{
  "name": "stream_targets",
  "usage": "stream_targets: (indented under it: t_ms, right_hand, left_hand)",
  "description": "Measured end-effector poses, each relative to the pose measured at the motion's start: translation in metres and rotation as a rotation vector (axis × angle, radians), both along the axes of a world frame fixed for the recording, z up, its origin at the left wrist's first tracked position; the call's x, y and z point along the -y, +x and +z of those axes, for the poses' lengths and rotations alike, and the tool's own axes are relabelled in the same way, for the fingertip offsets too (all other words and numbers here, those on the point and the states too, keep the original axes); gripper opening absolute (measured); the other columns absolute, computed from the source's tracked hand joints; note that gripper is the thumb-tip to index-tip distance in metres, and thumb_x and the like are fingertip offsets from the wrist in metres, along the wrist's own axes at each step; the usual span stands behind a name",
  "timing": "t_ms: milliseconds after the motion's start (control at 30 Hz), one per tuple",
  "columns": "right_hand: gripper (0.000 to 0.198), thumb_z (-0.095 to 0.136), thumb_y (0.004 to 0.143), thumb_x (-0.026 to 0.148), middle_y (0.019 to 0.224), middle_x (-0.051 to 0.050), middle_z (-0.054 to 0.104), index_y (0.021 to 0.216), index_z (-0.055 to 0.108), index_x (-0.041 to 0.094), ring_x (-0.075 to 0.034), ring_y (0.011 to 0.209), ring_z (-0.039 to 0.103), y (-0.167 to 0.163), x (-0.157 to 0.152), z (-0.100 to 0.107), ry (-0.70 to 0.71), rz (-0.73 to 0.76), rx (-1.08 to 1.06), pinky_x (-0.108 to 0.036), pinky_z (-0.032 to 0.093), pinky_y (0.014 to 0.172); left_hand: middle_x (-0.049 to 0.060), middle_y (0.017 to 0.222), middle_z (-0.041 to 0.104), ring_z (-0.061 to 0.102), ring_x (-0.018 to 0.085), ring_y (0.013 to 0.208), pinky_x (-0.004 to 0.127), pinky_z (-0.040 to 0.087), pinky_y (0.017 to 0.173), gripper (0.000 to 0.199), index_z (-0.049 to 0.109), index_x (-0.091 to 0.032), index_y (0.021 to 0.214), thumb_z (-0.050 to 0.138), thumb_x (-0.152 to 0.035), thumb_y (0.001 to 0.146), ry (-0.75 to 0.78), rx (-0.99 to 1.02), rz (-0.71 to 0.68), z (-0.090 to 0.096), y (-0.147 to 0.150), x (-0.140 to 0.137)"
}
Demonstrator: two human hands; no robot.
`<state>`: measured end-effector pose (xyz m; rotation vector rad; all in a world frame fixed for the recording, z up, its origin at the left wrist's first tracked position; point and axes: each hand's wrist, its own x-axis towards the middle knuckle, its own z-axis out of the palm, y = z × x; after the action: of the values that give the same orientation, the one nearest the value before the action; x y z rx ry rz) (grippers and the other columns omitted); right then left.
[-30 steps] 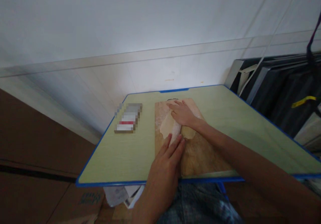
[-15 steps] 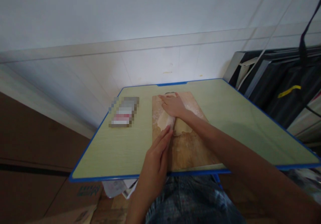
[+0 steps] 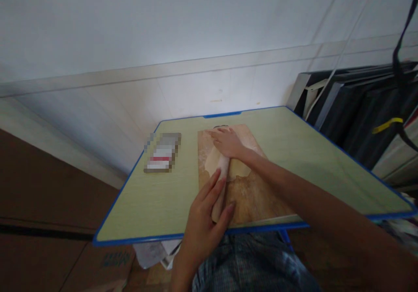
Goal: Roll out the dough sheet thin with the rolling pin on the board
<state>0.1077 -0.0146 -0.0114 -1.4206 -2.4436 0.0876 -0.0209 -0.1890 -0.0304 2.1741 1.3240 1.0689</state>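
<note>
A pale wooden rolling pin lies lengthwise on a thin, flattened sheet of dough, which rests on a floury wooden cutting board. My left hand is at the pin's near end, fingers stretched along its left side and touching it, the thumb spread off to the right. Over the far end of the pin lies my right hand, palm down with the fingers extended to the left; it hides that end and part of the dough.
The board stands on a pale green folding table with a blue edge. A pixelated flat object lies at its left. Black flat cases lean beyond the right edge, under a hanging black strap. Behind is a white wall.
My left thumb has spread away from the fingers, exposing the near end of the rolling pin. The right hand stays on the far end. The whole view has shifted slightly.
</note>
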Motion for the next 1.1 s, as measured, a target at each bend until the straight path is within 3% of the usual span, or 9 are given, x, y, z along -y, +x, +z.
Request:
stream_targets:
  t_ms: [100,233,467,567,700,867,967,1100]
  right_hand:
    - [0.049,0.029,0.089,0.017,0.142,-0.004,0.042,0.135,0.043,0.014,-0.022,0.135,0.025,0.014,0.003,-0.005,-0.01,-0.002,-0.032,-0.046,0.025,0.107]
    - [0.049,0.029,0.088,0.018,0.141,-0.004,0.043,0.135,0.044,0.017,-0.025,0.136,0.024,0.008,0.004,-0.001,-0.033,-0.039,-0.003,-0.053,0.023,0.106]
    - [0.037,0.034,0.09,0.028,0.119,-0.011,0.063,0.118,0.056,0.018,-0.026,0.114,0.053,-0.031,-0.007,0.008,0.02,-0.048,0.027,-0.061,0.018,0.103]
    - [0.037,0.035,0.091,0.033,0.115,-0.012,0.065,0.119,0.054,0.017,-0.025,0.11,0.056,-0.042,-0.01,0.009,0.01,-0.035,0.021,-0.059,0.017,0.104]
    - [0.04,0.032,0.092,0.027,0.122,-0.011,0.061,0.127,0.049,0.018,-0.024,0.115,0.053,-0.036,-0.01,0.008,0.002,-0.027,0.002,-0.058,0.018,0.105]
    - [0.048,0.03,0.087,0.014,0.135,-0.01,0.05,0.133,0.045,0.014,-0.023,0.127,0.039,-0.001,-0.006,-0.005,0.017,-0.023,-0.044,-0.046,0.029,0.104]
    - [0.052,0.026,0.086,0.011,0.141,-0.008,0.043,0.135,0.042,0.012,-0.021,0.131,0.033,0.016,-0.005,-0.013,0.034,-0.02,-0.101,-0.043,0.03,0.104]
    - [0.051,0.028,0.086,0.012,0.138,-0.009,0.047,0.134,0.044,0.012,-0.023,0.13,0.034,0.006,-0.007,-0.01,0.013,-0.066,-0.072,-0.042,0.03,0.103]
  left_hand:
    - [0.009,0.144,0.038,0.038,0.022,0.13,0.044,0.034,0.107,0.054,0.042,-0.021,0.135,0.056,-0.027,0.083,0.016,-0.047,-0.003,-0.001,0.001,0.001]
    - [0.009,0.142,0.041,0.04,0.023,0.129,0.046,0.037,0.104,0.05,0.043,-0.023,0.134,0.054,-0.028,0.085,0.019,-0.002,0.051,-0.003,0.0,0.001]
    - [0.008,0.141,0.043,0.041,0.021,0.129,0.041,0.036,0.106,0.042,0.048,-0.022,0.131,0.047,-0.026,0.089,0.018,0.073,0.117,-0.004,-0.003,0.0]
    - [0.007,0.141,0.042,0.041,0.022,0.129,0.042,0.036,0.106,0.044,0.046,-0.024,0.132,0.047,-0.026,0.088,0.025,0.083,0.13,-0.005,-0.004,-0.001]
    - [0.008,0.143,0.04,0.04,0.022,0.129,0.042,0.037,0.105,0.048,0.043,-0.023,0.134,0.05,-0.024,0.087,0.052,0.058,0.11,-0.006,-0.003,-0.001]
    - [0.012,0.141,0.042,0.042,0.022,0.128,0.041,0.039,0.103,0.051,0.041,-0.021,0.134,0.053,-0.023,0.085,0.119,-0.038,0.058,-0.011,0.0,0.002]
    - [0.011,0.14,0.042,0.043,0.022,0.127,0.042,0.041,0.102,0.052,0.039,-0.022,0.135,0.052,-0.02,0.085,0.154,-0.078,0.061,-0.015,0.001,0.003]
    - [0.011,0.138,0.046,0.047,0.022,0.124,0.04,0.043,0.101,0.048,0.044,-0.021,0.131,0.052,-0.018,0.084,0.206,-0.044,0.103,-0.015,0.002,0.005]
